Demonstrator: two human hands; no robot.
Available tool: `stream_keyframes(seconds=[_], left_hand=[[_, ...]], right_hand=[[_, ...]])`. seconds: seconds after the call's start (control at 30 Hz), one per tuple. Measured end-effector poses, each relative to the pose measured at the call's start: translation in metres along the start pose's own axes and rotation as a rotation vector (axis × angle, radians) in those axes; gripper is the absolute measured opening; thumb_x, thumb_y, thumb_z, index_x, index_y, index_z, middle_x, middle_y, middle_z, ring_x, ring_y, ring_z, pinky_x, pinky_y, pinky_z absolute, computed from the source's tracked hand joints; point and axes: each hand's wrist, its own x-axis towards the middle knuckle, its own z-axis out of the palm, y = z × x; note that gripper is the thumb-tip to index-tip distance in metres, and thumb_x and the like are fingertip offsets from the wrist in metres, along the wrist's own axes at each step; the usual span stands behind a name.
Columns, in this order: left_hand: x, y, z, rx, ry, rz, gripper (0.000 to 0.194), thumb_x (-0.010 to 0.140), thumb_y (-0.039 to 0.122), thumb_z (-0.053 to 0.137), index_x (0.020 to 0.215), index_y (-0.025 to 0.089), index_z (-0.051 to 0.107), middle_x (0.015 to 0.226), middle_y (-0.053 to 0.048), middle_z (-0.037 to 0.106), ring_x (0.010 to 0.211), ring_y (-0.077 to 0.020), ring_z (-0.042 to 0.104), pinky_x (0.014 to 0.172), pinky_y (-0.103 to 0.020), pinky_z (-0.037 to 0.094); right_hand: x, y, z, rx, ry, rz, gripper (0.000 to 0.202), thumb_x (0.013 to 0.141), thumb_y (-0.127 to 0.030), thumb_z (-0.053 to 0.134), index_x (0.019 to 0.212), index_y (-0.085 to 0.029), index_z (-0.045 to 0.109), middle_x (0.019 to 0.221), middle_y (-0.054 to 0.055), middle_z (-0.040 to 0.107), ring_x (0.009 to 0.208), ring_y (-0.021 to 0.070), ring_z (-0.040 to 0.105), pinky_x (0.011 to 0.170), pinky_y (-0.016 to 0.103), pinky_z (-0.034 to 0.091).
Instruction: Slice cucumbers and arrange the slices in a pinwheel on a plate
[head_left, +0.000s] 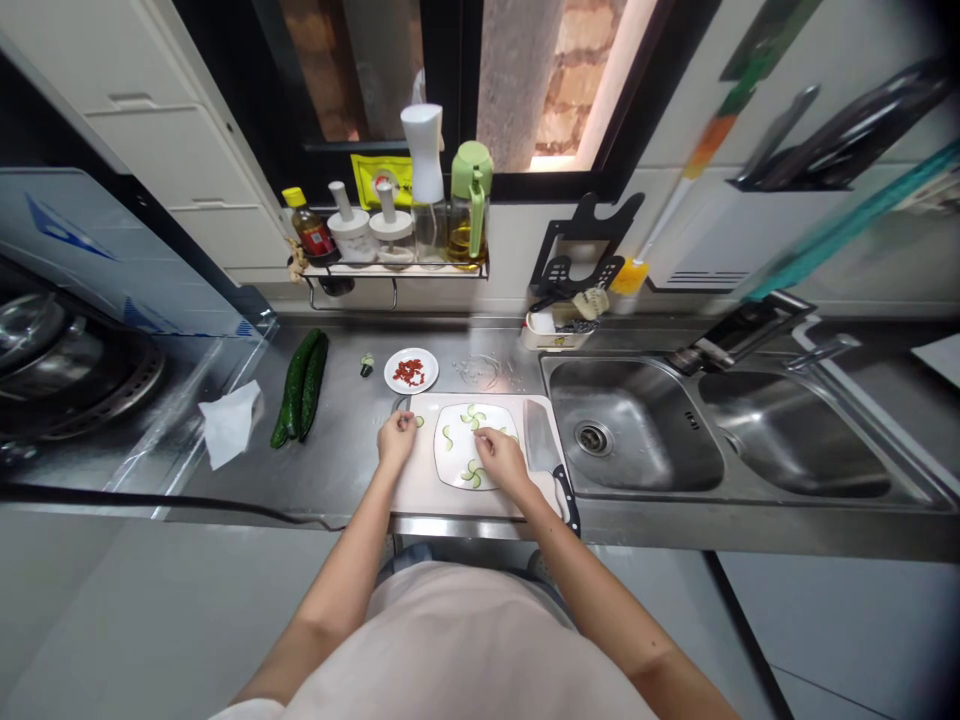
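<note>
A white square plate (454, 468) lies on the pale cutting board (414, 490), with thin green-edged cucumber slices (472, 474) set out in curved, pinwheel-like groups. Over the plate's right half is my right hand (501, 460), its fingers pinched close to the surface; whatever they hold is too small to make out. My left hand (396, 440) is closed at the board's left edge, fingertips together beside a small cucumber slice (419, 422). What it may hold is hidden. To the plate's right, a kitchen knife (541, 440) rests on the board, black handle towards me.
Behind the board stands a small white dish (411, 384) of chopped red pieces. Two whole cucumbers (300, 390) and a crumpled paper towel (230, 424) lie left. A double sink (637, 430) is at the right. Above, a rack (390, 270) carries seasoning jars and bottles.
</note>
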Motion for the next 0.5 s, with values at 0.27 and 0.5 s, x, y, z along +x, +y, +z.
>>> stream_keyframes(seconds=[0.27,0.5], left_hand=[[-0.005,0.003,-0.007,0.194,0.004,-0.065,0.026,0.08,0.038,0.055,0.1,0.024,0.066,0.082,-0.002,0.067,0.081,-0.0194,0.061,0.074,-0.028,0.04],[-0.007,0.01,0.006,0.37,0.034,-0.006,0.032,0.082,0.04,0.054,0.107,0.023,0.064,0.107,-0.012,0.065,0.101,-0.0281,0.057,0.087,-0.04,0.039]], right_hand=[[-0.025,0.014,-0.004,0.208,0.078,0.001,0.031,0.086,-0.033,0.044,0.095,-0.018,0.069,0.084,0.005,0.07,0.076,0.0176,0.061,0.07,0.026,0.044],[-0.032,0.019,-0.007,0.222,0.098,0.004,0.032,0.086,-0.035,0.044,0.093,-0.018,0.07,0.077,0.004,0.069,0.07,0.017,0.06,0.068,0.026,0.044]])
